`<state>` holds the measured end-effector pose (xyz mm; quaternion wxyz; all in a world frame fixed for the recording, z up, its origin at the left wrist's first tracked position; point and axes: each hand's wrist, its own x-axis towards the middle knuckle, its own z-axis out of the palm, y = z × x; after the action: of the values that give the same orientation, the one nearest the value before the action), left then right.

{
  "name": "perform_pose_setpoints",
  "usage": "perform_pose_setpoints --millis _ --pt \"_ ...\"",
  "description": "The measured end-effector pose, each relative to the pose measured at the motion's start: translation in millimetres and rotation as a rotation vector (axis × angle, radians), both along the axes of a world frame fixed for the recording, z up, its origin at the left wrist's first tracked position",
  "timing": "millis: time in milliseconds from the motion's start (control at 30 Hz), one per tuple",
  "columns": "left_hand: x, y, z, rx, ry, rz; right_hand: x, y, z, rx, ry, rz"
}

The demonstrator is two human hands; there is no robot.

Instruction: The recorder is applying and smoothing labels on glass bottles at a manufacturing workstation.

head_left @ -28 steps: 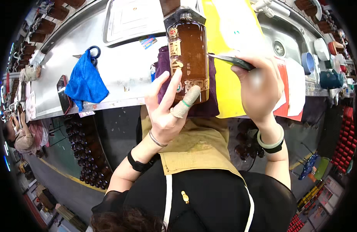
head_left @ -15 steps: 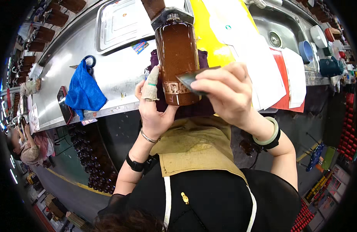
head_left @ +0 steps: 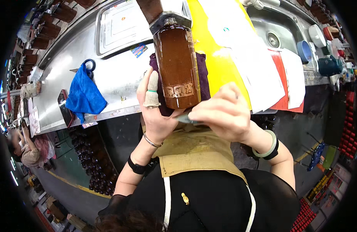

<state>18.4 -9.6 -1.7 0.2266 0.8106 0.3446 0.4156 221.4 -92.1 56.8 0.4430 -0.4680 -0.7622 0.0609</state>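
Observation:
A brown glass bottle lies on a dark purple cloth, its base toward me. A copper-coloured patterned band runs round it near the base. My left hand holds the bottle at its base end, thumb by the base and fingers along the left side; one finger wears a pale knitted finger cover. Pinched in my right hand is a thin dark flat piece, its tip just below the base, close to my left thumb. Motion blurs my right fingers.
A metal-looking block sits at the bottle's neck. Left are a blue cloth, scissors, a phone and a metal tray. White papers cover a yellow sheet on the right, before a sink.
My right hand has moved down toward me, taking the flat piece off the band to below the base. The bottle has turned slightly, so its band shows at another angle.

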Motion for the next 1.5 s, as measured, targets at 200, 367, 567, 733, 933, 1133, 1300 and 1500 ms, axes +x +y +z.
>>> perform_pose_setpoints --millis 200,367,567,733,933,1133,1300,1500 --pt "8 0 15 0.156 0.138 0.02 20 15 12 0.056 0.088 -0.366" --pt "-3 2 12 0.027 0.063 -0.026 34 47 10 0.206 -0.147 -0.349" --pt "-6 -4 9 -0.025 0.029 0.021 -1 64 22 -0.078 -0.099 0.195" --pt "-9 2 10 -0.002 0.062 -0.011 50 143 23 0.366 -0.279 -0.247" --pt "-20 5 6 -0.109 0.053 -0.138 6 49 19 0.039 -0.275 0.52" --pt "-23 10 0 -0.273 0.022 -0.202 44 115 21 0.268 -0.231 -0.249" --pt "-31 26 -8 -0.571 -0.457 -0.385 13 43 -3 0.215 -0.156 0.364" --pt "-18 60 24 -0.85 -0.472 -0.33 18 5 19 -0.069 0.124 0.154"
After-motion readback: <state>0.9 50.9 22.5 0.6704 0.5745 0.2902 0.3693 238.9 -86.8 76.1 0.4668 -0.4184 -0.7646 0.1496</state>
